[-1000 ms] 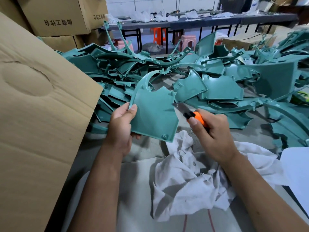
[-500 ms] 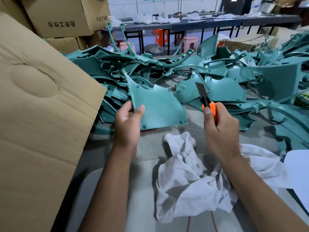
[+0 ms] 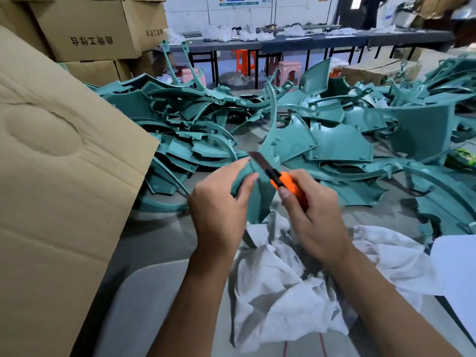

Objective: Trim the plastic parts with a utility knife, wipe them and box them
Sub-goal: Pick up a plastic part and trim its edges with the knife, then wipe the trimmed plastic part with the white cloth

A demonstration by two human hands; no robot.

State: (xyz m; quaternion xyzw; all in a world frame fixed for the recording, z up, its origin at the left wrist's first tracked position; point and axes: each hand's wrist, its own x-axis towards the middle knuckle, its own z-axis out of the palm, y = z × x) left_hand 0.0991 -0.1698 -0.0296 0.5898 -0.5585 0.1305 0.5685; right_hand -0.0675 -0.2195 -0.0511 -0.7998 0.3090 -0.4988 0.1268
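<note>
- Two bare hands meet at the centre: the left hand (image 3: pixel 219 202) pinches a teal plastic part (image 3: pixel 257 191) between thumb and curled fingers, which hide much of its near edge.
- At 3 o'clock from it, the right hand (image 3: pixel 314 215) is curled round an orange utility knife (image 3: pixel 280 180), thumb on the handle; the dark blade points to 10 o'clock and lies against the part's upper edge.
- Only a narrow, smooth, curved strip of the held part shows; its full outline is hard to make out.
- At 6 o'clock, a crumpled white rag (image 3: pixel 283 292) lies on the grey desk (image 3: pixel 154 240).
- From 10 to 3 o'clock, a tangled heap of teal parts (image 3: pixel 340 143), flat panels and curved ribs, covers the desk.
- At 9 o'clock, a corrugated cardboard flap (image 3: pixel 64 176), cut off by the frame.
</note>
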